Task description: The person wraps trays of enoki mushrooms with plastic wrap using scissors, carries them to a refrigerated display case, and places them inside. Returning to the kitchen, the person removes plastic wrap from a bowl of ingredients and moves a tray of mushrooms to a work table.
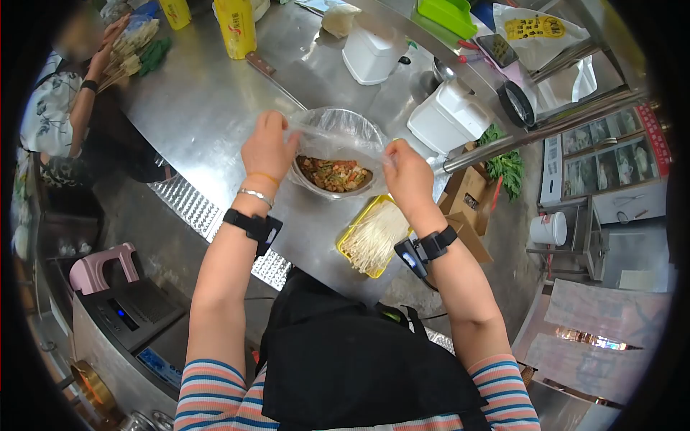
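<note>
In the head view, a round bowl [335, 192] stands on the steel table with chopped, reddish-brown food [334, 174] in it. Clear plastic film [341, 147] rises over the bowl's far side and is stretched between my two hands. My left hand [266, 147] pinches the film at the bowl's left edge. On the right edge, my right hand [407, 172] is closed on the film too. Just in front of the bowl, a yellow tray [343, 248] holds a bundle of enoki mushrooms [375, 235], close under my right forearm.
A knife [262, 65] lies beyond the bowl, near a yellow cup [236, 29]. White containers [445, 118] stand at the back right. A metal rail [503, 144] crosses on the right, above a cardboard box [467, 201]. Another person [61, 108] stands at the far left.
</note>
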The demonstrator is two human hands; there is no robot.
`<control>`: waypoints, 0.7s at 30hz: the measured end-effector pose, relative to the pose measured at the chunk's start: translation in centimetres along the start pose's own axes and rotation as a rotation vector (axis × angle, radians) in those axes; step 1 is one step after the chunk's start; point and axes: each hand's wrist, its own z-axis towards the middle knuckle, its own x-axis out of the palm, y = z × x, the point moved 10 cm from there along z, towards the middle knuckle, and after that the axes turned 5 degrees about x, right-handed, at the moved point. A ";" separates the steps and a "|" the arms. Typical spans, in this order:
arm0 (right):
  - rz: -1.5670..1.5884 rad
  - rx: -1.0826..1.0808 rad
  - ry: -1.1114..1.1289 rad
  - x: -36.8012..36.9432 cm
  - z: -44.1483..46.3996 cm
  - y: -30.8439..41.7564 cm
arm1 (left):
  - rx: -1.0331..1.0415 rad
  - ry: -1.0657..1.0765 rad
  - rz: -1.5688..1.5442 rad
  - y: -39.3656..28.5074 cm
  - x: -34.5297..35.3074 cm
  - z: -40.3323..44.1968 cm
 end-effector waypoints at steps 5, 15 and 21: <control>0.618 0.206 -0.008 2.3 1.1 -5.2 | -0.042 -0.114 -0.041 1.9 -0.1 1.8; 1.035 0.214 0.063 1.9 2.1 -2.6 | 0.489 -0.043 0.058 -5.9 -1.3 0.2; 0.820 0.157 0.034 1.4 2.4 -3.0 | 0.244 -0.184 -0.191 0.4 -0.4 4.0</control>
